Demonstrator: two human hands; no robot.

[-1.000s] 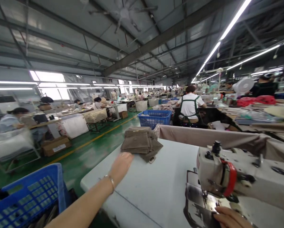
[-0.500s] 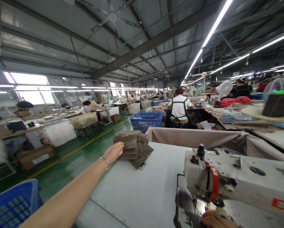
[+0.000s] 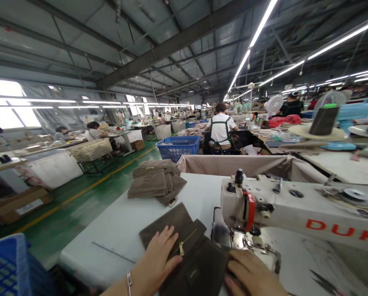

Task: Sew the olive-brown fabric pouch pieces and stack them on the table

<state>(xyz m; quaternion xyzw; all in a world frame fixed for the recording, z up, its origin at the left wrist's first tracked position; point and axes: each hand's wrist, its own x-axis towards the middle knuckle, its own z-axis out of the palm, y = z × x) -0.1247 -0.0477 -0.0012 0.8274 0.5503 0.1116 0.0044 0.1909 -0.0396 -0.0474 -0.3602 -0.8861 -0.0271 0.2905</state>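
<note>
A dark brown fabric piece with a small label lies in front of me on the white table. A short zipper with a metal pull crosses its upper part, beside a flat brown panel. My left hand, a bracelet at the wrist, lies flat on the piece with fingers stretched out and thumb near the zipper pull. At the piece's right edge, my right hand has its fingers curled round the fabric, partly cut off by the frame. Farther back on the table sits a stack of similar brown pieces.
A white sewing machine stands right of the fabric, with scissors near its base. Behind the table is a cloth-lined bin. Blue baskets stand at lower left and farther ahead. A co-worker sits beyond.
My left hand has left the stack and come back to the fabric piece near me. My right hand has moved from the sewing machine's needle area to that piece. The view has shifted right.
</note>
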